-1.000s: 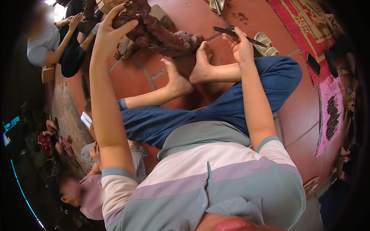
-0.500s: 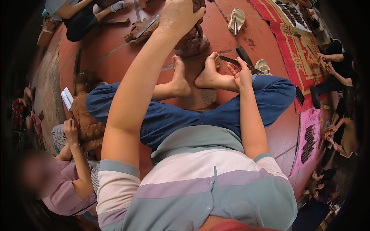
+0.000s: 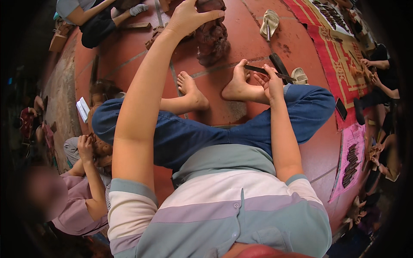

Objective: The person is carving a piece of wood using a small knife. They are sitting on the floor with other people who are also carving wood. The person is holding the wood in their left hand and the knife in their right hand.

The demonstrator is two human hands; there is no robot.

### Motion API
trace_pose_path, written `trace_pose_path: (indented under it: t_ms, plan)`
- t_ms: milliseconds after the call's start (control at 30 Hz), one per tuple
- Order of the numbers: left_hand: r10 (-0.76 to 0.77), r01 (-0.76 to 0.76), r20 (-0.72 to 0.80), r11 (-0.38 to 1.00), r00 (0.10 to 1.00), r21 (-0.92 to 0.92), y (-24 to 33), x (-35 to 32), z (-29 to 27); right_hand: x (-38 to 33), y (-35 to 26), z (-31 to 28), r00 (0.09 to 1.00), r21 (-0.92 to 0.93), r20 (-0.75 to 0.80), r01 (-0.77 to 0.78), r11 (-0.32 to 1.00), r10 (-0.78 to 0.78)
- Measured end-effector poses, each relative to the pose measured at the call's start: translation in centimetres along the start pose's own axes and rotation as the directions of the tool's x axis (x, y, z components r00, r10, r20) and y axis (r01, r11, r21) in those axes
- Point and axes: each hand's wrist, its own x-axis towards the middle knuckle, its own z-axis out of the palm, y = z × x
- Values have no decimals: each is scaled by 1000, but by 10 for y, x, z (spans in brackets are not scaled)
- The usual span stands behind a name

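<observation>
A dark reddish-brown carved wooden figure (image 3: 213, 43) stands on the tiles beyond my bare feet. My left hand (image 3: 191, 18) grips its upper part, thumb laid across the near side; the other fingertips are partly hidden. In my right hand (image 3: 272, 84), above my right knee, a slim dark carving chisel (image 3: 254, 69) is pinched between thumb and fingers. Its tip points left, over my right foot, apart from the figure. Beyond that hand lies a dark, thick-handled tool (image 3: 278, 63) on the floor.
A pale slipper (image 3: 269, 23) with a tool across it lies ahead; another slipper (image 3: 300, 75) is beside my right knee. Rightward are a red patterned mat (image 3: 316, 56), a phone (image 3: 341, 109) and a pink cloth (image 3: 344, 172) with several chisels. Co-workers sit on both sides; one (image 3: 88, 189) is close left.
My left foot has shifted left, away from the figure. The left hand has moved slightly left and down, still on the figure. My right hand keeps the chisel, which now shows more fully.
</observation>
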Motion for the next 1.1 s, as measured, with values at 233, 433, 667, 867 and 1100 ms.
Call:
trace_pose_path:
  t_ms: [233, 433, 667, 867, 1100]
  plan:
    - [143, -62, -182, 919, 973, 390, 3, -22, 25, -13, -9, 2, 998, 6, 26, 63, 998, -63]
    - [215, -60, -438, 938, 873, 342, -15, -47, 13, -22, -15, 4, 994, -4, 68, 88, 996, -88]
    - [-5, 244, -649, 929, 761, 278, -8, -83, -20, -31, -18, 15, 981, -7, 167, 105, 994, -102]
    - [-128, 384, -558, 846, 820, 370, 1, -54, -37, -24, -2, 32, 965, -105, 258, 69, 992, -40]
    - [-90, 232, -284, 822, 955, 519, 25, 28, -12, -10, 24, 41, 965, -120, 260, 16, 993, 16]
